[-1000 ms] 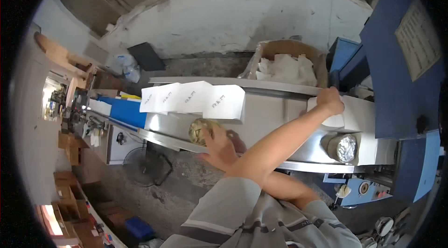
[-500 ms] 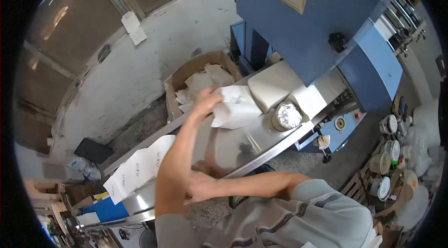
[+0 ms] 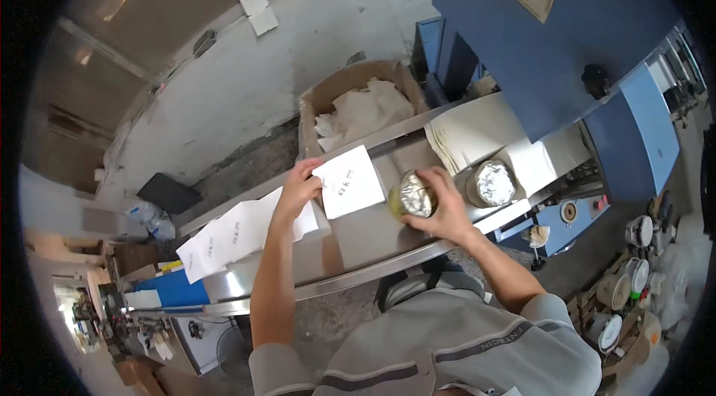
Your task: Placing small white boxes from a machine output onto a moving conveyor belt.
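Head view: over the worktop (image 3: pixel 365 245), my right hand (image 3: pixel 446 207) curls part-way round a foil-topped container (image 3: pixel 414 195); a steady grip on its sides should keep it level. Slightly farther and left, my left hand (image 3: pixel 300 191) pinches the left edge of a white sheet (image 3: pixel 352 183), best held lightly, I judge, to avoid creasing. Beyond sits a carton (image 3: pixel 340 87) of paper (image 3: pixel 371 109).

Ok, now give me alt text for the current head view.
A person's right hand grips a foil-topped round container while their left hand holds the corner of a printed white sheet over a metal worktop. Another foil-topped container stands right, overlapping printed sheets lie left, and an open cardboard box sits beyond.
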`<state>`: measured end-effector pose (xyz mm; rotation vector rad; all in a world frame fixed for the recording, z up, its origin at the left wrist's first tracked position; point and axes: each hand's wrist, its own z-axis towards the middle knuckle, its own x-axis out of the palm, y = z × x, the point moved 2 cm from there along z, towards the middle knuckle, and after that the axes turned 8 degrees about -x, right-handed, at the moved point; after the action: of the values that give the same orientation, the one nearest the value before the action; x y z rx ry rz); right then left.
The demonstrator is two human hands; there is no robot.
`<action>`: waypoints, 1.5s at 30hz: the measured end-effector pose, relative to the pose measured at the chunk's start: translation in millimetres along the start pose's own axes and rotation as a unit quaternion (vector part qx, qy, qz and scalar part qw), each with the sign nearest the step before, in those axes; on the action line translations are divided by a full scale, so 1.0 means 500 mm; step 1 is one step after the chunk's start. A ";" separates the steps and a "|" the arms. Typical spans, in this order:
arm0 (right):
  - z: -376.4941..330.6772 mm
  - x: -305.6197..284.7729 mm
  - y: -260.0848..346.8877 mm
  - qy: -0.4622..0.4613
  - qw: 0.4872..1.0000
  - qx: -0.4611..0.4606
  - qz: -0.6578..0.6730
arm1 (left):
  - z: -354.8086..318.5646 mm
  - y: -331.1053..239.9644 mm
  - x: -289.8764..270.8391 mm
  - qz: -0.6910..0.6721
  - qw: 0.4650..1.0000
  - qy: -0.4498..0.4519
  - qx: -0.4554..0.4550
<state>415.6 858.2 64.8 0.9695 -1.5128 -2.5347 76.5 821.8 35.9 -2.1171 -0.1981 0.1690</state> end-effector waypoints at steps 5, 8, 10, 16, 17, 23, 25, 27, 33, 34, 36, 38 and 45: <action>0.001 -0.013 -0.043 -0.019 0.999 0.003 -0.033 | -0.094 -0.083 0.018 0.285 0.847 -0.383 0.234; 0.005 -0.013 -0.045 -0.031 0.998 -0.020 -0.056 | -0.126 -0.136 0.145 0.169 0.902 -0.290 0.270; -0.003 -0.011 -0.043 -0.025 0.998 0.000 -0.051 | -0.065 -0.124 0.207 0.289 0.944 -0.075 0.140; -0.015 -0.004 -0.045 -0.001 0.998 -0.014 -0.058 | 0.118 -0.141 0.470 0.029 0.997 0.072 -0.013; -0.020 -0.004 -0.052 0.023 0.999 0.010 -0.048 | 0.115 -0.178 0.513 0.039 0.996 0.085 -0.013; -0.022 -0.010 -0.043 0.010 0.999 -0.015 -0.036 | 0.179 -0.265 0.617 0.277 0.960 -0.027 0.043; -0.021 -0.014 -0.045 0.006 0.999 -0.016 -0.039 | 0.197 -0.270 0.629 0.309 0.950 -0.004 0.053; -0.022 -0.004 -0.050 0.014 0.999 -0.026 -0.044 | 0.236 -0.250 0.619 0.328 0.943 0.044 0.022; -0.023 -0.015 -0.054 0.013 0.998 -0.025 -0.050 | 0.218 -0.263 0.645 0.297 0.951 0.083 0.020; -0.024 -0.013 -0.053 0.017 0.998 -0.026 -0.051 | 0.220 -0.259 0.644 0.293 0.952 0.083 0.021; -0.026 -0.009 -0.051 0.012 0.998 -0.025 -0.059 | 0.227 -0.250 0.639 0.349 0.936 0.028 0.036; -0.023 -0.015 -0.040 0.024 0.998 -0.022 -0.055 | 0.243 -0.241 0.621 0.390 0.917 -0.007 0.077; -0.032 -0.075 -0.030 0.091 0.993 -0.030 -0.062 | 0.222 -0.191 0.514 0.201 0.977 0.022 0.068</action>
<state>458.4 866.2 65.9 1.2846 -1.3583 -2.4736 298.3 1017.0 48.3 -1.9998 0.2661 0.3637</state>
